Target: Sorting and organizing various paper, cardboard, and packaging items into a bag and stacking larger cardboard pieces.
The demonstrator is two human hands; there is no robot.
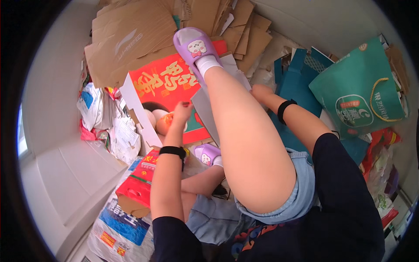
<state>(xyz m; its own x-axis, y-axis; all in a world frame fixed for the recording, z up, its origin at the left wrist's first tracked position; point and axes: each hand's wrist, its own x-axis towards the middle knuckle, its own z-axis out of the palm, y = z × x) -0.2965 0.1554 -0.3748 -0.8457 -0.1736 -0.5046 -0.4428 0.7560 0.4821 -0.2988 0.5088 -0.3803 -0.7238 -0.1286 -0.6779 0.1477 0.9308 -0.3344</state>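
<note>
A red printed carton [170, 77] with gold lettering and a picture of eggs lies partly flattened before me. My raised leg reaches across it, and a purple slipper [186, 42] presses on its far part. Over the egg picture, my left hand [183, 113] is curled into a fist with nothing visible in it. Beyond my leg, my right hand [262, 93] is at the edge of the carton's grey flap [239, 73]. Its fingertips are hidden, so a grip cannot be made out. Both wrists wear black bands.
Flattened brown cardboard [131, 42] is piled at the far side. A green gift bag [353, 91] and a teal box [298, 88] stand right. White plastic bags [98, 108], a red package [139, 180] and a large printed sack [122, 222] lie left, beside a white wall [59, 98].
</note>
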